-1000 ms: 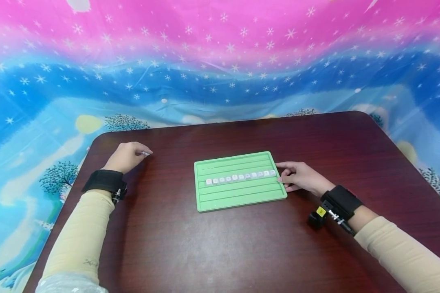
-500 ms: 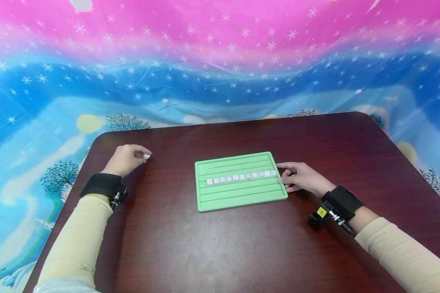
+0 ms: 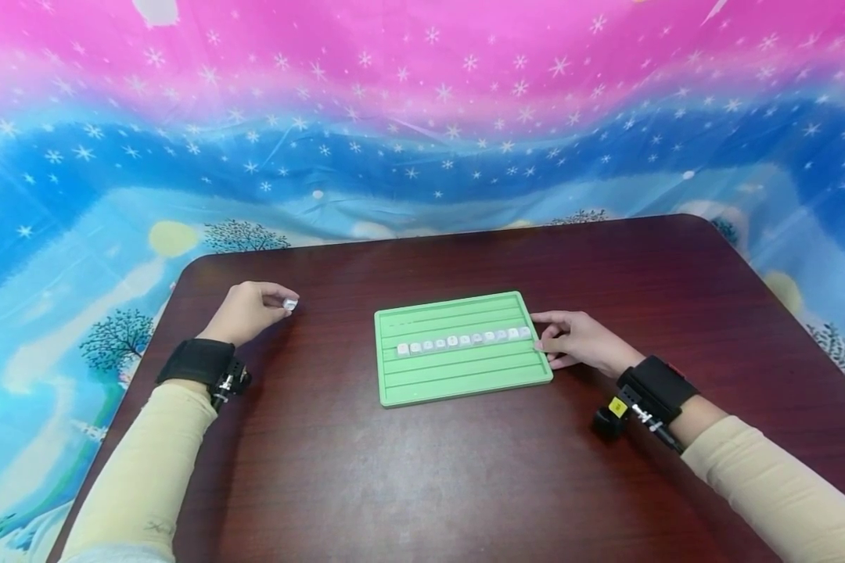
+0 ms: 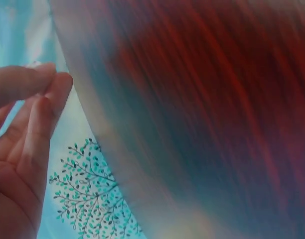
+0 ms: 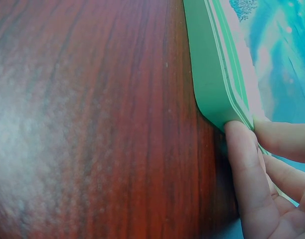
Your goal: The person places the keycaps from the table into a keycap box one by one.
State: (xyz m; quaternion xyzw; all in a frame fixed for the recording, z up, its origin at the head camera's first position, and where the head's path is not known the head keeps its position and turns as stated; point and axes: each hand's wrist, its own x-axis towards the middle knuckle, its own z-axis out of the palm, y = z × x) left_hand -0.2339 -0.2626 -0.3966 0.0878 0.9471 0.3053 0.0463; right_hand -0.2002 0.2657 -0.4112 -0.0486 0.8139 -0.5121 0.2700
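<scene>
My left hand point(image 3: 248, 310) pinches a small white keycap point(image 3: 290, 304) between thumb and fingertips, over the left part of the table. The left wrist view shows the thumb and fingers point(image 4: 40, 122) together at the left side, with the keycap mostly hidden behind them. A light green ridged tray point(image 3: 465, 378) lies mid-table, holding one row of white keycaps point(image 3: 453, 341) in a middle groove. At its right edge, my right hand point(image 3: 583, 341) grips the rim, thumb on top. Seen from the right wrist, fingers point(image 5: 247, 164) press against the tray's side point(image 5: 205, 64) near a rounded corner.
The dark reddish-brown table point(image 3: 422, 477) has rounded far corners. Behind it hangs a pink and blue cloth point(image 3: 422, 133) with snowflakes and trees. A black strap with a camera point(image 3: 609, 421) sits on the right wrist, and another strap point(image 3: 195, 361) on the left.
The left hand has moved slightly right and nearer to me, turning the keycap so more of it shows. The right hand and tray have stayed in place.
</scene>
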